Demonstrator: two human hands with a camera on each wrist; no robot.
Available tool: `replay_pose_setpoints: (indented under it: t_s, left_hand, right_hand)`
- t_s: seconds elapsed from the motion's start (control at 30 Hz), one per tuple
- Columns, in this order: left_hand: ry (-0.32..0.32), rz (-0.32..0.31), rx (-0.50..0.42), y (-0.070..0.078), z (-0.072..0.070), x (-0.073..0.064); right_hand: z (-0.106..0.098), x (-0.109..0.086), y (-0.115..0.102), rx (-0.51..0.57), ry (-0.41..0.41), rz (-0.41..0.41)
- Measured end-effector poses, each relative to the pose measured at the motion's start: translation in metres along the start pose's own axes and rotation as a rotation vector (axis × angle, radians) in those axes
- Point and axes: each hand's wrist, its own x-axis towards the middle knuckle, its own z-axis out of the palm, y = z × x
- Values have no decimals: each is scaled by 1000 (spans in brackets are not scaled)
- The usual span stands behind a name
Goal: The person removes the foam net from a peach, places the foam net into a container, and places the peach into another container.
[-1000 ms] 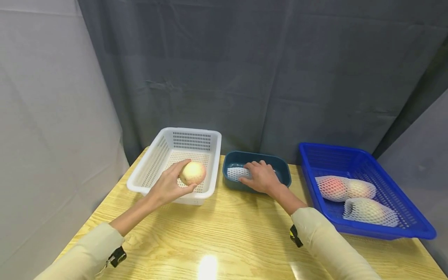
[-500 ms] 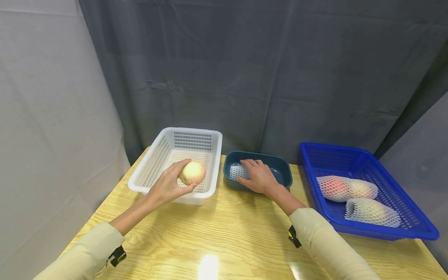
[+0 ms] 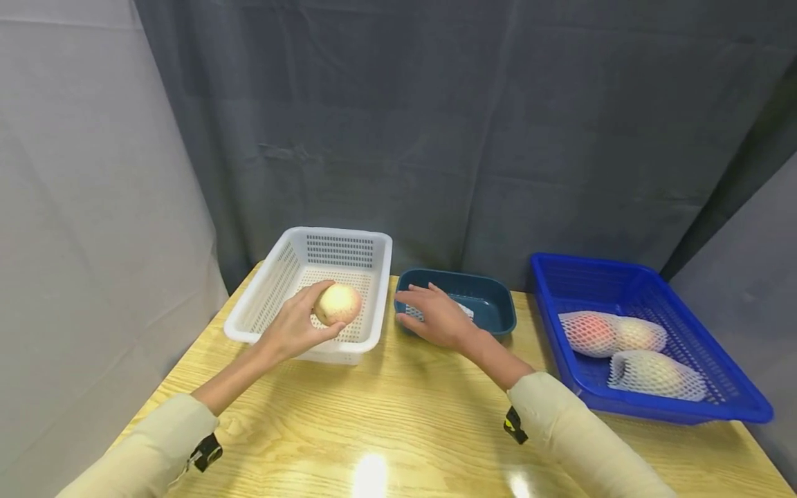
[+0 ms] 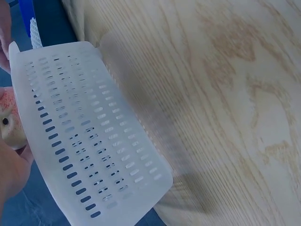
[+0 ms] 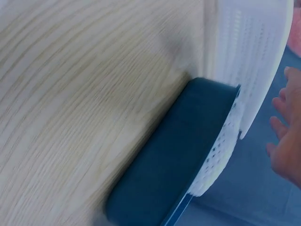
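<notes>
My left hand [image 3: 291, 326] pinches a pale yellow apple [image 3: 339, 304] with a pink blush between fingers and thumb. It holds the apple over the white basket [image 3: 249, 304]. In the left wrist view, the reddish side of the apple [image 4: 9, 117] shows past the basket's rim. My right hand [image 3: 438, 318] hovers over the left part of the dark teal box [image 3: 495, 304], fingers extended and holding nothing. A white foam net [image 3: 465, 311] lies in that box, partly hidden by the hand. From the right wrist, the foam net [image 5: 218, 155] pokes above the box's rim.
At the right stands a blue basket [image 3: 598, 266] with several net-wrapped fruits [image 3: 654, 377], one reddish. The wooden table [image 3: 398, 415] stretches in front of the containers. A grey curtain [image 3: 373, 138] hangs close behind them.
My right hand has lifted off the foam net and moved left toward the white basket, its fingers straightening. The net stays in the teal box. My left hand and the apple have hardly moved.
</notes>
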Motion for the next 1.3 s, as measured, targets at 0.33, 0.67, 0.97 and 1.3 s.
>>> replay_pose_setpoints:
  t_s: [0.33,0.67,0.97,1.3]
  left_hand:
    - [-22,-12,15,-2,0,4]
    - [-44,-32,34,-4,0,7]
    - [-67,-46,38,-8,1,9]
    - [-142,-108,68,-11,2,15]
  right_hand:
    - [6,10,-25,64,10,-165]
    - [16,14,-34,29,26,-243]
    - [29,13,-40,9,-17,-283]
    - [33,14,-40,7,-33,-331]
